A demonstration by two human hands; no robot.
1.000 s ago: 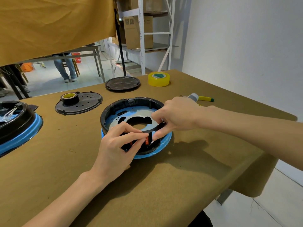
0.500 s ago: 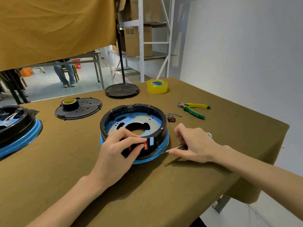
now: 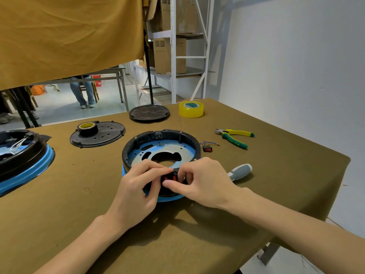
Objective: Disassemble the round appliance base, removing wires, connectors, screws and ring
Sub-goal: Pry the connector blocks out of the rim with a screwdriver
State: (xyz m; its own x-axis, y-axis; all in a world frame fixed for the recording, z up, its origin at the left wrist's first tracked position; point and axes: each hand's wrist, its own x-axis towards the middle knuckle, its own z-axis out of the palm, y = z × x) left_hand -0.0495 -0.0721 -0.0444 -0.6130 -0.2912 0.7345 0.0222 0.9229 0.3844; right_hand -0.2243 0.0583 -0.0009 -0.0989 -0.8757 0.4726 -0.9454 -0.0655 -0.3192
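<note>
Both hands work at the red switch block on the near wall of the round black-and-blue appliance base (image 3: 161, 153).

Our left hand (image 3: 136, 192) and right hand (image 3: 203, 182) curl their fingertips round the small red switch block (image 3: 170, 177), pinching it from either side; the base sits mid-bench. We judge the job partly done: a loose red switch with wires (image 3: 207, 148) lies beside it, the grey-handled screwdriver (image 3: 240, 172) lies unused, while the ring and metal plate remain mounted.
</note>
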